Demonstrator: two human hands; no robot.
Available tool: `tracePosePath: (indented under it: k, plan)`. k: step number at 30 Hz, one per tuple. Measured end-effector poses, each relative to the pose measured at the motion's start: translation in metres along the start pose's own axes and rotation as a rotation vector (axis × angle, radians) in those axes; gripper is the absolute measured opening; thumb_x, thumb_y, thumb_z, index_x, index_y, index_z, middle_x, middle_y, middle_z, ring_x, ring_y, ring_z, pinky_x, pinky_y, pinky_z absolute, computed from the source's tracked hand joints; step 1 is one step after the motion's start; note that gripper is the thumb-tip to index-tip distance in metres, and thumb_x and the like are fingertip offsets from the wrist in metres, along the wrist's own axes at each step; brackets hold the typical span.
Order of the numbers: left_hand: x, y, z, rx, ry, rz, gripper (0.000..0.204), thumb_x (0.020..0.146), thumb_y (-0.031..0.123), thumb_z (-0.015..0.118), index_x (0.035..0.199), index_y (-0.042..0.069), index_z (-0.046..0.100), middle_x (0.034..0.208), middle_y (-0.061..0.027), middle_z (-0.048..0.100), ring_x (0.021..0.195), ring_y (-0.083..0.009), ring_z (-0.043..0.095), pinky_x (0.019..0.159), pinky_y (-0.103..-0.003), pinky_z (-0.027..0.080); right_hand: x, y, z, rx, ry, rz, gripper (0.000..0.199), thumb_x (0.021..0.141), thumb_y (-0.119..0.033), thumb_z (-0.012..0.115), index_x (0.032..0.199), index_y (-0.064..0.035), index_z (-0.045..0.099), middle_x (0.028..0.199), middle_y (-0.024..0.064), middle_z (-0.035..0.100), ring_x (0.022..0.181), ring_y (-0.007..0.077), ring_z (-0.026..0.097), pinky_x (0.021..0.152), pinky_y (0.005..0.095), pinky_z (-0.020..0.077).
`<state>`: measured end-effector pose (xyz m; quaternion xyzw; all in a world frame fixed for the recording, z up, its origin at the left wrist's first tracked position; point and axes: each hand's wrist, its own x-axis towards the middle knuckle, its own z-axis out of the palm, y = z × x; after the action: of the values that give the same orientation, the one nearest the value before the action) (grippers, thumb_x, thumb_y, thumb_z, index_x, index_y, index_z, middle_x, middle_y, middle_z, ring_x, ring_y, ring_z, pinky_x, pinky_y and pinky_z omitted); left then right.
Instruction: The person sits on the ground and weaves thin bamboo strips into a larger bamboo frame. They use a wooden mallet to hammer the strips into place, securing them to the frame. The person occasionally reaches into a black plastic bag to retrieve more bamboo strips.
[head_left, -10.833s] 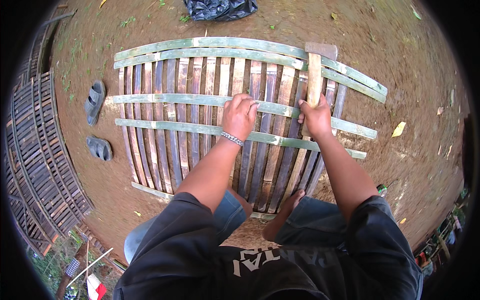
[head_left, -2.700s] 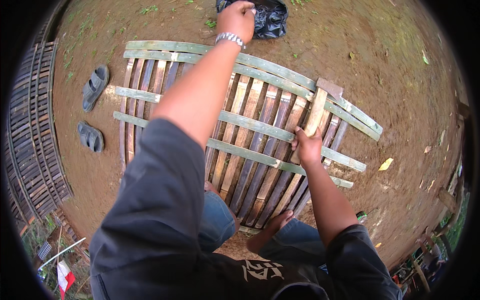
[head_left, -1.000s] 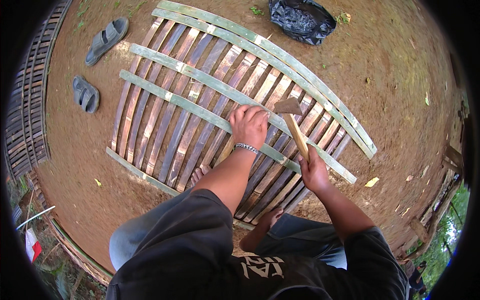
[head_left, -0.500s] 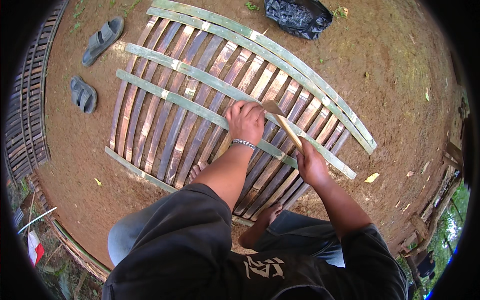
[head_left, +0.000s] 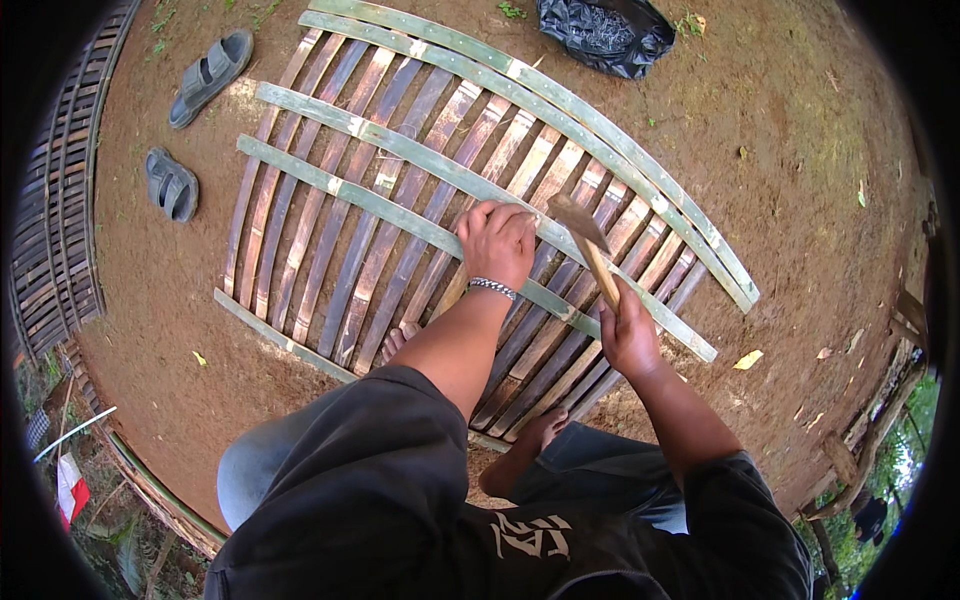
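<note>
My right hand (head_left: 630, 330) grips the pale wooden handle of a hatchet (head_left: 580, 222), its flat metal head raised just right of my left fingers. My left hand (head_left: 495, 243) rests on a green bamboo strip (head_left: 430, 162), thumb and fingers pinched together at its upper edge. Whatever sits in that pinch is too small to make out. Under the strip lies a panel of dark, split bamboo slats (head_left: 345, 280), set side by side with gaps. Another green strip (head_left: 390, 208) crosses the slats nearer to me.
My bare feet (head_left: 540, 432) are on the panel's near edge. A black plastic bag (head_left: 608, 38) with small grey pieces lies at the far side. Two grey sandals (head_left: 210, 78) sit on the soil at left, beside another slatted panel (head_left: 55, 200). Wooden poles (head_left: 880, 430) border the right.
The hatchet head has lifted and swung rightward, away from my left fingers. My left hand keeps its pinch at the same spot on the strip. The whole view has shifted slightly.
</note>
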<state>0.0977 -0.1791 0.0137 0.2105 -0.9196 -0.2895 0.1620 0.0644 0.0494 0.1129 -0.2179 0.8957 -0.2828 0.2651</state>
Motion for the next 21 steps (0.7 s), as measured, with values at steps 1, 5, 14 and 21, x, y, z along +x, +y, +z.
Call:
tracePosePath:
  k: [1, 5, 14, 21]
  plan:
    - [0.001, 0.001, 0.0, 0.005, 0.0, 0.002, 0.006, 0.085, 0.018, 0.074, 0.088, 0.015, 0.077, 0.103, 0.0044, 0.072, 0.112, -0.0237, 0.057, 0.104, -0.047, 0.036, -0.001, 0.005, 0.002, -0.041, -0.039, 0.029, 0.044, 0.097, -0.008, 0.059, 0.14, -0.0051, 0.051, 0.117, 0.0305, 0.065, 0.103, 0.0503, 0.066, 0.088, 0.0547, 0.0549]
    - [0.004, 0.003, 0.0, 0.001, 0.006, 0.01, 0.005, 0.084, 0.018, 0.074, 0.088, 0.015, 0.077, 0.103, 0.0047, 0.072, 0.112, -0.0239, 0.057, 0.104, -0.048, 0.036, 0.006, 0.007, 0.001, -0.067, -0.057, 0.051, 0.044, 0.097, -0.008, 0.059, 0.14, -0.0052, 0.05, 0.116, 0.0307, 0.065, 0.102, 0.0502, 0.066, 0.088, 0.0537, 0.0549]
    - [0.001, 0.002, 0.001, 0.002, 0.007, 0.013, 0.004, 0.083, 0.017, 0.074, 0.086, 0.015, 0.075, 0.103, 0.0048, 0.072, 0.112, -0.0236, 0.057, 0.104, -0.048, 0.036, 0.0, 0.0, -0.003, -0.048, -0.047, 0.068, 0.045, 0.097, -0.008, 0.062, 0.141, -0.0057, 0.052, 0.118, 0.0283, 0.066, 0.103, 0.0494, 0.066, 0.089, 0.0539, 0.0553]
    - [0.002, 0.001, 0.002, 0.002, 0.007, 0.01, 0.002, 0.083, 0.016, 0.074, 0.085, 0.015, 0.075, 0.104, 0.0051, 0.072, 0.112, -0.0237, 0.057, 0.104, -0.047, 0.036, -0.001, 0.013, 0.01, -0.053, -0.057, 0.065, 0.045, 0.097, -0.008, 0.062, 0.14, -0.0023, 0.05, 0.121, 0.0292, 0.065, 0.107, 0.049, 0.065, 0.092, 0.0517, 0.0544]
